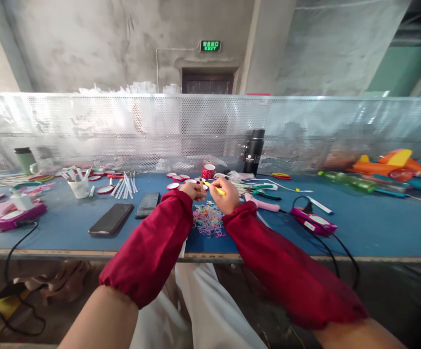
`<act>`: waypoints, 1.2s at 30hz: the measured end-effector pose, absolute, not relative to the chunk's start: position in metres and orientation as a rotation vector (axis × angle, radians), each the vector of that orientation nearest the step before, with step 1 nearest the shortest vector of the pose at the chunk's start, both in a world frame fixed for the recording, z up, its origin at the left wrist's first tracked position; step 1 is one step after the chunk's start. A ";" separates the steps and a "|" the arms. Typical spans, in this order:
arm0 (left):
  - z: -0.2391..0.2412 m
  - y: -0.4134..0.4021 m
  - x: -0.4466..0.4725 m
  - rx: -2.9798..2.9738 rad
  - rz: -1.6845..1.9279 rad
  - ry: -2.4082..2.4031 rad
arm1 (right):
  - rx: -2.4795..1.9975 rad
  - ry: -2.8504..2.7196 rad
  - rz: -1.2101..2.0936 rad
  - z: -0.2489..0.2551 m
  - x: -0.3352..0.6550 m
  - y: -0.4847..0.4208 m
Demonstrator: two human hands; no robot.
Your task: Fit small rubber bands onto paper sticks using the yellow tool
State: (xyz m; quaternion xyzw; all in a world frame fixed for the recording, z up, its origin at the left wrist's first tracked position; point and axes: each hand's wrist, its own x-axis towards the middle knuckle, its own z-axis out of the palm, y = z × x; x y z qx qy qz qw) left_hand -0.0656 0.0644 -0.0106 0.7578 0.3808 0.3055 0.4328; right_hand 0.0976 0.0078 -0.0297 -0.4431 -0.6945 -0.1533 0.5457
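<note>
Both my arms wear red sleeve covers and meet over the blue table (378, 228). My right hand (228, 195) is closed in a pinch around a thin yellow stick (215, 189) that points left. My left hand (194, 190) is closed too, its fingertips meeting the stick's left end; what it holds is too small to name. Just below both hands lies a loose pile of small coloured rubber bands (208, 220).
A black phone (111, 218) and a dark block (147, 204) lie to the left. White sticks (125, 186), red-rimmed discs (174, 180) and a white cup (79, 186) sit behind. A black flask (253, 151), green pliers (263, 190), pink glue guns (314, 222) with cables, and a mesh screen (87, 126).
</note>
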 end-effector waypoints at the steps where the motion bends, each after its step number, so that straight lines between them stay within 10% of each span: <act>1: -0.011 0.065 -0.066 1.886 0.758 0.948 | -1.043 -1.649 -0.360 -0.030 0.097 0.008; 36: -0.004 0.054 -0.065 1.848 0.777 0.943 | -1.039 -1.673 -0.369 -0.031 0.097 0.008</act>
